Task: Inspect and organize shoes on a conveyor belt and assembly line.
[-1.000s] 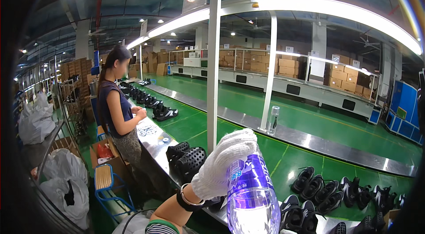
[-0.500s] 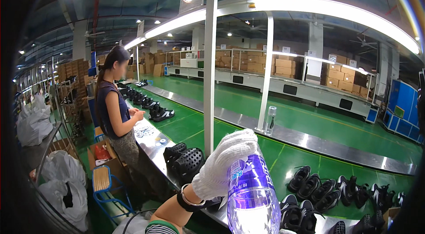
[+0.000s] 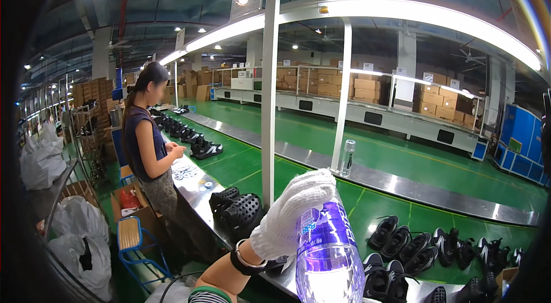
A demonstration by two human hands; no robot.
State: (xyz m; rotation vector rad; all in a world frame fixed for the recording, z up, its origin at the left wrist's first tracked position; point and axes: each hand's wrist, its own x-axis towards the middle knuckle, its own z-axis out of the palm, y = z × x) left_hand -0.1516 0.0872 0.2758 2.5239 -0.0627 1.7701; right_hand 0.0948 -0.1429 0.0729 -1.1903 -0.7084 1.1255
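Observation:
In a white knitted glove, my left hand (image 3: 290, 211) is wrapped around a clear plastic bottle (image 3: 331, 271) with a purple label. The bottle is close in front of me, and its lower end runs to the bottom edge of the view. Only a sliver of white, seemingly my right glove (image 3: 371, 300), shows beside the bottle's lower end, with its fingers hidden. Behind my left wrist, a pair of black perforated clogs (image 3: 242, 214) rests on the metal bench edge. Black lace-up shoes (image 3: 402, 245) stand in rows to the right.
A person (image 3: 150, 131) stands at the left, hands together over small parts on the bench. A white post (image 3: 270, 90) rises ahead. Another clear bottle (image 3: 348, 158) stands on the metal ledge across the green belt. A stool (image 3: 131, 234) and white sacks (image 3: 80, 245) are at lower left.
The view has shifted very slightly, and the bottle and my left hand sit almost where they were. My left grip on the bottle is the same.

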